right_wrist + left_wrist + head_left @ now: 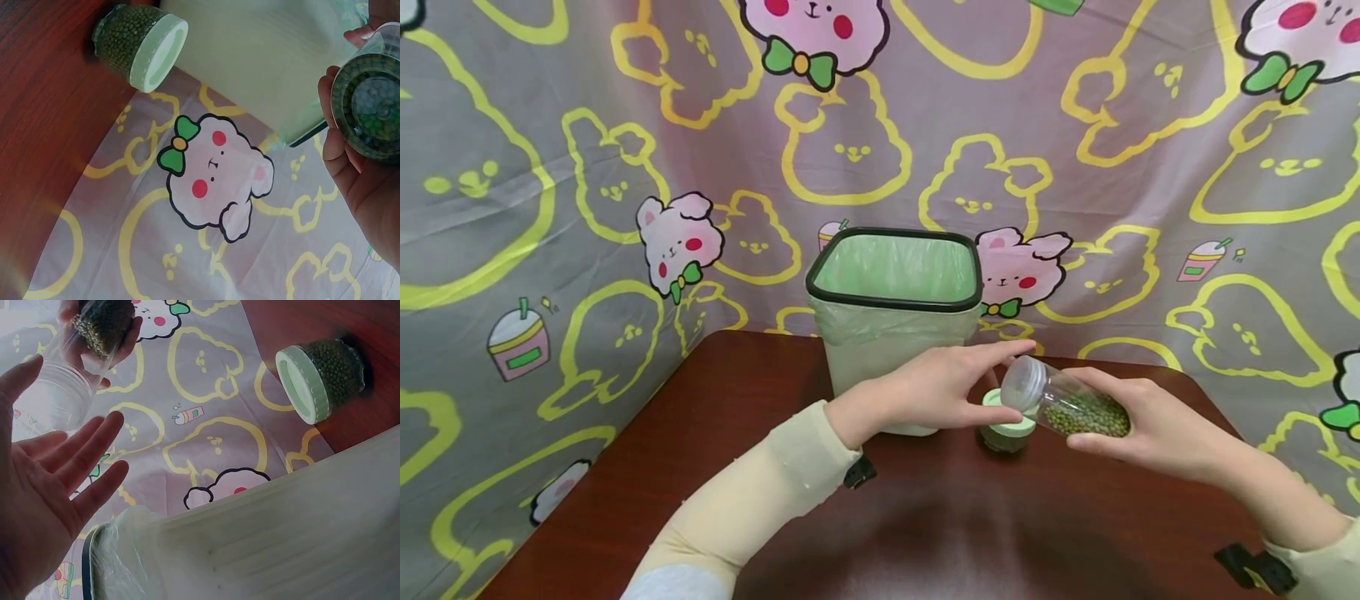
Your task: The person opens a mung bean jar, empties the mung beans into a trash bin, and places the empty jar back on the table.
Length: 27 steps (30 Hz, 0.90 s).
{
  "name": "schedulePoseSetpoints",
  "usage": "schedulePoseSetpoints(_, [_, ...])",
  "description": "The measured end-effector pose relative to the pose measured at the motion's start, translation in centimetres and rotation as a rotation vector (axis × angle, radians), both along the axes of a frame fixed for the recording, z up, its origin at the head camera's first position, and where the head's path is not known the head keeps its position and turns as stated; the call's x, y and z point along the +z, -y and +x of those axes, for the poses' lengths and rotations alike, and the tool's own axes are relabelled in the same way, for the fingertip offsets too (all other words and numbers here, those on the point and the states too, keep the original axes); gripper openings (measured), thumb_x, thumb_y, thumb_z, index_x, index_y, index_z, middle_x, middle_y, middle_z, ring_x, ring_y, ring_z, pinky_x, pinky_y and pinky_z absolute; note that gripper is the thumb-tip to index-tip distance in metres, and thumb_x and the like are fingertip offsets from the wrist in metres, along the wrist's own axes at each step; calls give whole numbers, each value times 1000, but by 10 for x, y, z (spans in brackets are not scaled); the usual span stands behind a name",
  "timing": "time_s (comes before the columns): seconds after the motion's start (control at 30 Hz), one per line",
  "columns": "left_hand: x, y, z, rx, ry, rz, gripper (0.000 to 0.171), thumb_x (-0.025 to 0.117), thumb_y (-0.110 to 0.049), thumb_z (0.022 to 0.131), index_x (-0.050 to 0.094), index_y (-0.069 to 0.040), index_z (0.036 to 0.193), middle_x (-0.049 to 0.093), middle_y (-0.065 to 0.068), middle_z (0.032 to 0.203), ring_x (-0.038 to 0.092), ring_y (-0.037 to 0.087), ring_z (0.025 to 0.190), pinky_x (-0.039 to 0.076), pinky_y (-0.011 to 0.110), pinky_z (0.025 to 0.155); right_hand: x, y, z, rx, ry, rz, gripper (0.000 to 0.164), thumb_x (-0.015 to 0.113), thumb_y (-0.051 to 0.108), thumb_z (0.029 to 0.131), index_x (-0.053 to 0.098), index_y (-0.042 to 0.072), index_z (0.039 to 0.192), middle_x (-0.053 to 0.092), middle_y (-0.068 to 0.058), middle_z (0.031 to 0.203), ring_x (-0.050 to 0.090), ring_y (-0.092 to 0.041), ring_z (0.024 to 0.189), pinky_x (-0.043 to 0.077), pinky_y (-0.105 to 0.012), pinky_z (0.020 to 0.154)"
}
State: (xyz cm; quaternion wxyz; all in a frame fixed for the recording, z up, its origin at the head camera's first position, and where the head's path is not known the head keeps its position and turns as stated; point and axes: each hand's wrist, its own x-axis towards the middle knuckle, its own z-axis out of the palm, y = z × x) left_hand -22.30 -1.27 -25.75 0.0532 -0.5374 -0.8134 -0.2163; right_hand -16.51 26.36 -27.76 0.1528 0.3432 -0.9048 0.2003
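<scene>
A clear plastic jar (1078,408) partly filled with small green beans is tilted in the air, its clear screw lid (1024,382) facing left. My right hand (1150,425) grips the jar around its bottom half; in the right wrist view, the jar's round base (375,106) faces the camera. Around the lid end, my left hand (928,387) holds its thumb and fingers spread. The left wrist view shows those fingers (94,494) fairly straight, with a gap before the lid. Below stands a second, shorter jar (340,372) of green beans with a pale green lid (303,384).
A pale trash bin (865,350) with a black rim and a light green liner bag (898,267) stands at the back of the dark brown table (880,517), left of the short jar. Patterned cloth (1112,192) hangs behind and along the sides.
</scene>
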Motion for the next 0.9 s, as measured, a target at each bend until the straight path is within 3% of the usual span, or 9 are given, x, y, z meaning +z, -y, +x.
schedulePoseSetpoints(0.17, [0, 0, 0, -51, 3, 60, 84, 73, -39, 86, 27, -21, 154, 42, -7, 144, 52, -6, 107, 41, 17, 91, 0, 0, 1, 7, -1, -5, 61, 84, 29, 77, 53, 25, 130, 61, 16, 93, 56, 0, 77, 48, -24, 64])
schedulePoseSetpoints(0.4, [2, -3, -1, -149, -25, 78, 75, 75, -20, 87, 35, -16, 150, 40, -5, 147, 39, -3, 124, 32, 14, 100, 0, -1, 1, 7, -10, -3, 61, 84, 29, 77, 54, 26, 130, 61, 16, 92, 56, 0, 76, 48, -25, 63])
schedulePoseSetpoints(0.67, [4, -2, -1, -115, -31, 51, 65, 72, -21, 89, 42, -16, 147, 46, -5, 142, 44, -3, 118, 35, 13, 96, 2, 0, -1, 9, -20, -2, 62, 85, 27, 76, 54, 25, 129, 62, 17, 92, 57, 0, 76, 49, -25, 64])
schedulePoseSetpoints(0.8, [3, 0, 0, -64, 13, 27, 68, 71, -30, 90, 39, -18, 149, 49, -7, 137, 49, -4, 102, 40, 12, 87, 1, 2, -1, 22, -10, -7, 62, 84, 28, 77, 54, 25, 130, 62, 17, 92, 57, 0, 76, 48, -24, 63])
schedulePoseSetpoints(0.9, [2, 1, 0, -37, 37, 18, 70, 71, -36, 89, 40, -18, 149, 54, -8, 123, 53, -2, 91, 43, 13, 80, -1, 2, -2, 22, -7, -6, 61, 84, 28, 77, 54, 24, 130, 62, 17, 92, 56, 0, 75, 48, -24, 63])
